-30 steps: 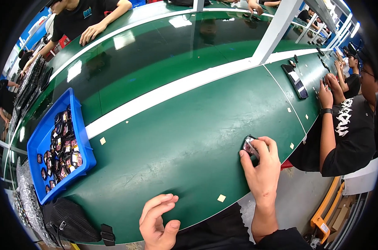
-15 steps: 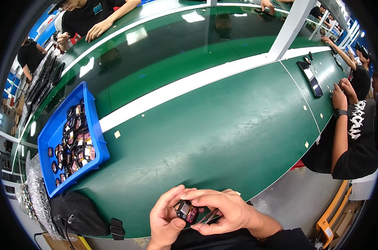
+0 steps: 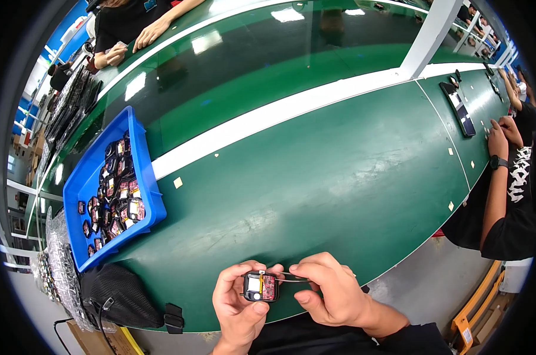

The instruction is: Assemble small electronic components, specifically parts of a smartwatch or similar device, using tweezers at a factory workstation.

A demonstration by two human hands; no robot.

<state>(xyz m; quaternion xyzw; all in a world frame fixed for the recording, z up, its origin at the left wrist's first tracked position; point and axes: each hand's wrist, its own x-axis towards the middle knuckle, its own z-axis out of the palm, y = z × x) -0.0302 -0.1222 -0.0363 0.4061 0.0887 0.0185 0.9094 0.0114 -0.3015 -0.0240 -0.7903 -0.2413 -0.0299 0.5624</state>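
My left hand (image 3: 235,310) grips a small black electronic device (image 3: 270,286) with its casing open, thumb on the lower edge and fingers behind it. Inside show a red circuit board, a whitish block and a yellow strip. From the right, my right hand (image 3: 334,294) pinches metal tweezers (image 3: 293,278) between thumb and fingers. Their tips reach the upper right edge of the device, close to my left fingertips; whether they grip anything cannot be made out. Both hands are above the near edge of the green table (image 3: 280,219).
A blue bin (image 3: 154,204) holding several similar open devices stands on the left. In front of it lies a black mesh bag (image 3: 120,299) with a strap. Small yellowish paper pieces (image 3: 178,183) dot the table. A co-worker's arm (image 3: 494,195) is at the right, near a dark phone-like slab (image 3: 457,109).
My left hand has turned the device so its open inside faces up. The tweezers have swung from below its right side to its upper right edge. The whole view has shifted slightly.
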